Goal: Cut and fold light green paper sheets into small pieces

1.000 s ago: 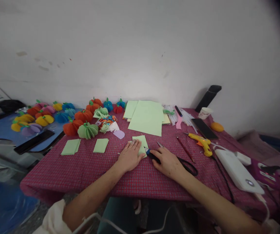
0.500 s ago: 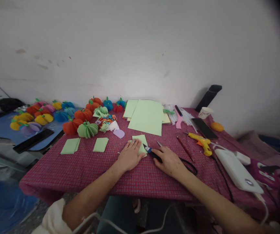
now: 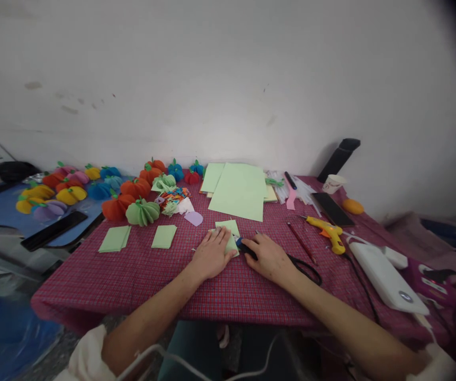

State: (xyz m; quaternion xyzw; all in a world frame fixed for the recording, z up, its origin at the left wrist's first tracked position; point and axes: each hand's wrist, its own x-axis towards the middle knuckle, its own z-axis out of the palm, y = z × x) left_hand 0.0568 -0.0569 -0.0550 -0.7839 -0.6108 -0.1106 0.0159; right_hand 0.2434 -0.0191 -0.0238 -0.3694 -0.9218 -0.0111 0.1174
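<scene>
My left hand (image 3: 211,253) lies flat with its fingers stretched out, pressing on a small stack of light green paper (image 3: 231,228) near the table's front. The stack's top and right edge show; the rest is under the hand. Closed in my right hand (image 3: 269,256) is a blue-and-black hand tool (image 3: 246,246). Its narrow pale end rests at the right part of that paper; its exact kind is not clear. Beneath the right hand lie scissors, with the black handle loop (image 3: 310,271) showing beside the wrist. Two more small green paper stacks, one nearer (image 3: 164,236) and one farther left (image 3: 114,238), sit on the cloth.
Large green sheets (image 3: 238,190) lie behind my hands. Paper pumpkins (image 3: 142,211) and coloured scraps (image 3: 174,197) are at the left. To the right are a red pencil (image 3: 302,243), a yellow glue gun (image 3: 327,230), a phone (image 3: 334,209), a paper cup (image 3: 334,183) and a white power bank (image 3: 389,275).
My right hand has slid a little left with the blue-and-black tool, whose end now reaches farther onto the green paper. My left hand has stayed in place.
</scene>
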